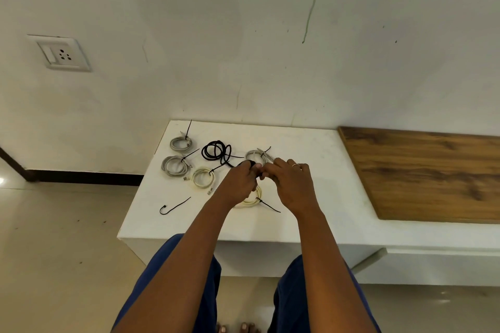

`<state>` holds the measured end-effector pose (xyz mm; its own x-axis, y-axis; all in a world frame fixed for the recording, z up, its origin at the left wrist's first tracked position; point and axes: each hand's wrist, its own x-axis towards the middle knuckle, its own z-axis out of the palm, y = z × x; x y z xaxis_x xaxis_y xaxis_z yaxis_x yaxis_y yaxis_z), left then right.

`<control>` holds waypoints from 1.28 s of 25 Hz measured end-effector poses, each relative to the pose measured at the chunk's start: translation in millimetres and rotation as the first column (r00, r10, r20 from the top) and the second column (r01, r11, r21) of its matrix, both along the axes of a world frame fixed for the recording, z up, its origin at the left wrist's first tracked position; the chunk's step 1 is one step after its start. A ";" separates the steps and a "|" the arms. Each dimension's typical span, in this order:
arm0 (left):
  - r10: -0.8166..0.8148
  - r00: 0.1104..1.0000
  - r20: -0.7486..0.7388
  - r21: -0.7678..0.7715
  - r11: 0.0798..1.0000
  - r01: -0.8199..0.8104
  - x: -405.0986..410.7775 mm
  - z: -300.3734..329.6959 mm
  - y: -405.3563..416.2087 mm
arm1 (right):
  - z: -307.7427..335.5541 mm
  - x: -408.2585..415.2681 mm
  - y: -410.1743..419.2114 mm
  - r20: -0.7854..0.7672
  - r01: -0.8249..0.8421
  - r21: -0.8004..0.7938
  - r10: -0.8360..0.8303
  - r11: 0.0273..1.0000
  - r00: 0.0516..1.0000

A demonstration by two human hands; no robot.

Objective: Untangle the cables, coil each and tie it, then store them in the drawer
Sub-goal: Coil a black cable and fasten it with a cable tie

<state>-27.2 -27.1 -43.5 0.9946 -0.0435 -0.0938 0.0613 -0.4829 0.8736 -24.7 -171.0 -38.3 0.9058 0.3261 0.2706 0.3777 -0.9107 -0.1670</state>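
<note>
A black cable (215,150) lies in loose loops on the white counter (311,149), and one end of it runs to my hands. My left hand (239,182) and my right hand (290,182) meet above the counter, and both pinch that black end between the fingers. Several coiled and tied cables lie around: two grey coils (180,143) (174,166) at the left, a cream coil (203,178), a grey coil (255,155) behind my hands, and a cream coil (250,200) partly hidden under my hands.
A loose black zip tie (173,207) lies near the counter's front left. A wooden panel (427,173) covers the counter at the right. A wall socket (61,53) is on the wall at the left. The tiled floor lies below the counter's left edge.
</note>
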 end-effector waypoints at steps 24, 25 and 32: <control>-0.278 0.902 -0.331 -0.826 0.548 -0.134 -0.6 18.2 15.6 | 15.7 -5.9 18.7 -0.356 0.195 0.875 0.315 0.443 0.880; -0.258 0.911 -0.323 -0.839 0.524 -0.149 -0.6 18.2 15.3 | 16.1 -7.2 19.7 -0.367 0.210 0.890 0.364 0.404 0.856; -0.027 0.957 -0.288 -0.815 0.531 -0.230 -1.7 17.5 10.4 | 9.7 -5.9 31.7 -0.389 0.210 0.858 0.326 0.469 0.862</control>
